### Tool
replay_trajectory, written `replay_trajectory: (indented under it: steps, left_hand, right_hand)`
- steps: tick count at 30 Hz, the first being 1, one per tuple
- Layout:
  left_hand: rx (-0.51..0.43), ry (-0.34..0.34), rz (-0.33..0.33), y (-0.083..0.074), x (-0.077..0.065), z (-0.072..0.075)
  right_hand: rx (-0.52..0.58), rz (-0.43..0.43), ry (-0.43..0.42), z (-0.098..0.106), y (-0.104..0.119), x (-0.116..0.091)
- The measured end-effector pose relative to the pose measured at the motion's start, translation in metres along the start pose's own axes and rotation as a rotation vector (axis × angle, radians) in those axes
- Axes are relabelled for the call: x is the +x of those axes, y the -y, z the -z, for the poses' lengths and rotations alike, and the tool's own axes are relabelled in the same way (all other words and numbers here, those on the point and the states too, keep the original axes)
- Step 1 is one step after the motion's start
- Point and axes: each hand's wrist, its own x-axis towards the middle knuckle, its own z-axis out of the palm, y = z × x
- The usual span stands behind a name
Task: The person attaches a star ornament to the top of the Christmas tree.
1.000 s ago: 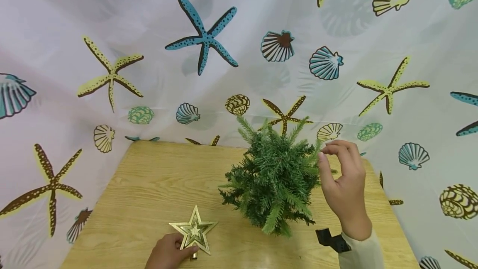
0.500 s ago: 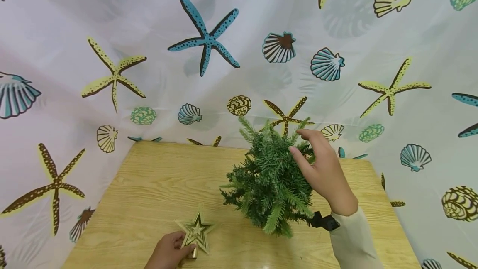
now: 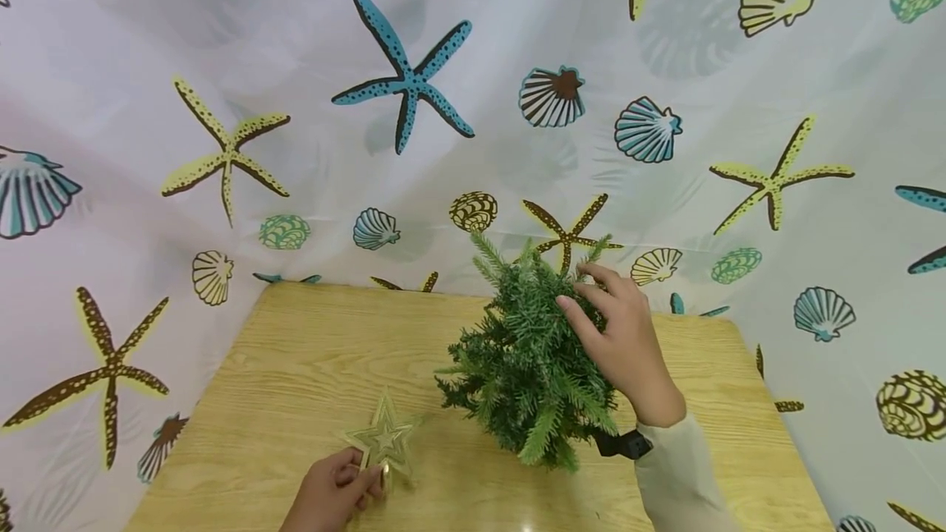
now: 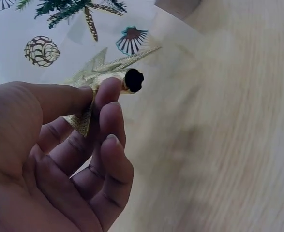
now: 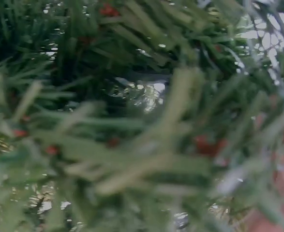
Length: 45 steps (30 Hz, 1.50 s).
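A gold star tree topper is pinched in my left hand, over the near part of the table. In the left wrist view, thumb and index finger grip the star by its tube, whose dark open end points right. A small artificial Christmas tree stands right of the middle. My right hand reaches over its upper right side, fingers spread from the thumb and slightly bent among the branch tips. Blurred green branches fill the right wrist view, hiding nearly all of that hand.
The wooden table carries the tree. A white curtain printed with starfish and shells hangs behind it and along both sides. A black strap sits at my right wrist.
My right hand has moved left from beside the tree onto its upper right side. My left hand has tilted the star and shifted it slightly.
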Motion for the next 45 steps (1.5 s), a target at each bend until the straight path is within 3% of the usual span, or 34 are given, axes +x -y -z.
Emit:
replay_trajectory:
  steps: [8,15,23,28,37,45]
  left_hand:
    - [0.002,-0.173,-0.009,-0.039,-0.009,-0.007]
    - [-0.031,-0.256,-0.147,-0.072,-0.021,-0.005]
    - [-0.069,-0.273,-0.389,-0.114,-0.028,-0.002]
    - [-0.068,-0.254,-0.487,-0.138,-0.027,-0.003]
    - [-0.079,-0.212,-0.611,-0.168,-0.023,-0.012]
    - [-0.072,-0.186,-0.627,-0.186,-0.020,-0.018]
  right_hand:
    - [-0.035,-0.010,0.013,-0.003,-0.003,-0.007]
    - [-0.125,0.002,0.043,-0.005,-0.003,-0.009]
    - [-0.147,0.024,0.057,-0.007,-0.006,-0.014]
    - [-0.141,0.024,0.052,-0.006,-0.006,-0.015]
    - [-0.155,-0.006,0.071,-0.005,-0.006,-0.015]
    - [-0.163,-0.029,0.075,-0.005,-0.004,-0.015]
